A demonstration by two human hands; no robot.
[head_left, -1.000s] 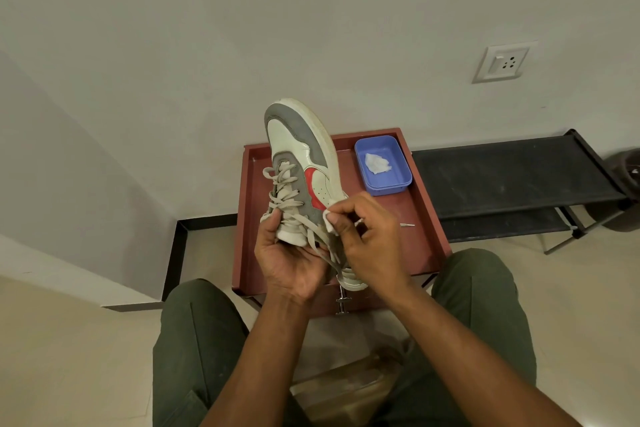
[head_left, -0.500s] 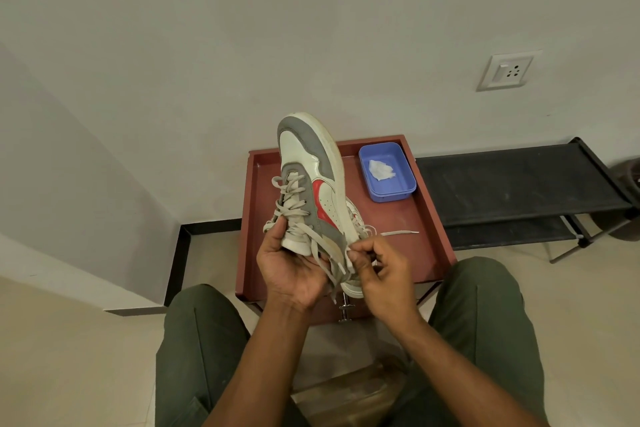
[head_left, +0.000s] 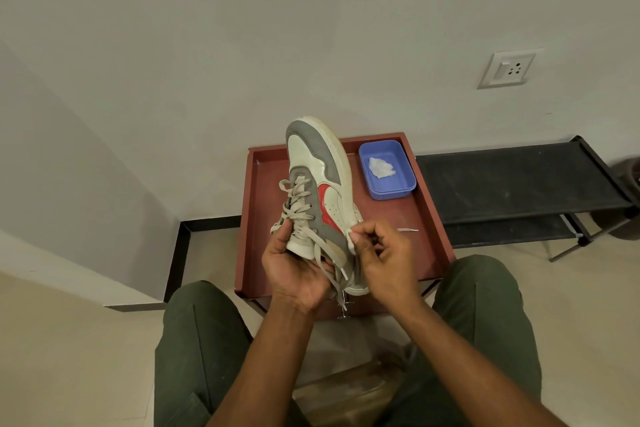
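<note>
Home interior, corner of a lived-in room. Plain painted wall (head_left: 242, 28) with a household switch-and-socket plate (head_left: 506, 69). Pale tiled floor (head_left: 69, 357), black skirting (head_left: 180, 246) along the base. Low black shoe rack (head_left: 519, 180) stands against the wall, just beside a small reddish table (head_left: 263, 191) bearing a blue plastic tub (head_left: 391, 193). A worn sneaker (head_left: 311, 156) fits the domestic setting.
</note>
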